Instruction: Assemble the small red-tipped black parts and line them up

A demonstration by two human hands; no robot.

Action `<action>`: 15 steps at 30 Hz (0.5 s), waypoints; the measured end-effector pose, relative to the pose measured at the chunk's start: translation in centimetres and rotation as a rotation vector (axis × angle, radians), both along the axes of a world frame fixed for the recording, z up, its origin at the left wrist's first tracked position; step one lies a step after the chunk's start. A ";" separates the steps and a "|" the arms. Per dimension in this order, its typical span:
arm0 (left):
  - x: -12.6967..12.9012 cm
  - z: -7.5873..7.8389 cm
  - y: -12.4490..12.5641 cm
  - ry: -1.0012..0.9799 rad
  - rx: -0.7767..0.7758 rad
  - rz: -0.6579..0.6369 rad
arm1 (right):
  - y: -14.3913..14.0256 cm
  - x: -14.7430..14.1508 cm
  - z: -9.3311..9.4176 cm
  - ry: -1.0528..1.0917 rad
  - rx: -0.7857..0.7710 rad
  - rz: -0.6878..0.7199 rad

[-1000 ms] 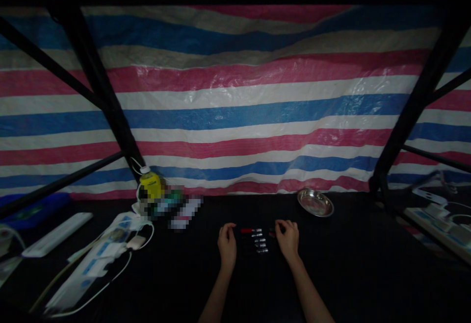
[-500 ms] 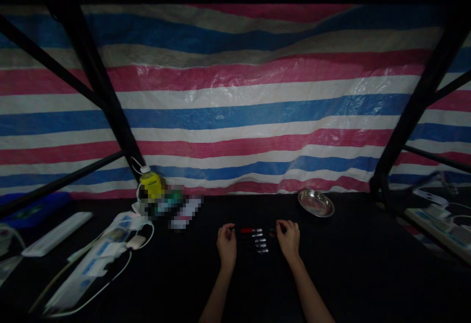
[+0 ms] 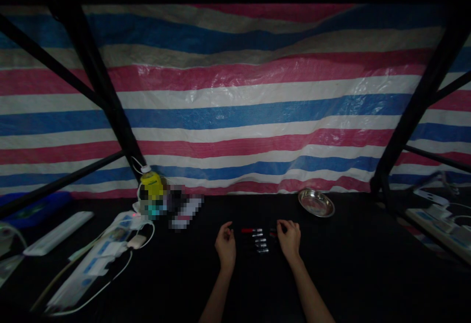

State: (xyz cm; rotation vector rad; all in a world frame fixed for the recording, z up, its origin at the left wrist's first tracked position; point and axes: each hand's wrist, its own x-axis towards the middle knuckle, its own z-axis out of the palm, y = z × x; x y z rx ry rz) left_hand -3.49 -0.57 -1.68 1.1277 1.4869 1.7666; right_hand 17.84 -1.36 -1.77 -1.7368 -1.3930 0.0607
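Observation:
A short row of several small stick-like pieces with silver ends (image 3: 259, 242) lies on the black tabletop (image 3: 331, 274) between my hands; the farthest one is red (image 3: 248, 230). My left hand (image 3: 225, 244) hovers just left of the row with its fingers loosely curled; the dim light hides whether anything is in them. My right hand (image 3: 289, 238) sits at the right end of the row, its fingertips pinched on a small dark-red piece (image 3: 273, 234).
A steel dish (image 3: 316, 203) stands behind my right hand. At the left are a yellow bottle (image 3: 150, 185), white power strips and cables (image 3: 99, 259). Another power strip (image 3: 437, 225) lies at the far right. Black frame bars and a striped tarp (image 3: 235, 117) close the back.
My left hand has drawn a little to the left, away from the row, and its fingers have loosened. My right hand has stayed put.

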 end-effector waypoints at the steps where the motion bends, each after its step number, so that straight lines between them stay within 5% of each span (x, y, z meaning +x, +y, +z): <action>1: 0.0 0.0 0.0 0.001 0.005 -0.002 | 0.0 0.0 0.0 -0.002 -0.001 -0.002; 15: -0.1 -0.2 0.0 0.015 -0.009 -0.027 | -0.1 -0.1 0.2 0.022 -0.029 -0.042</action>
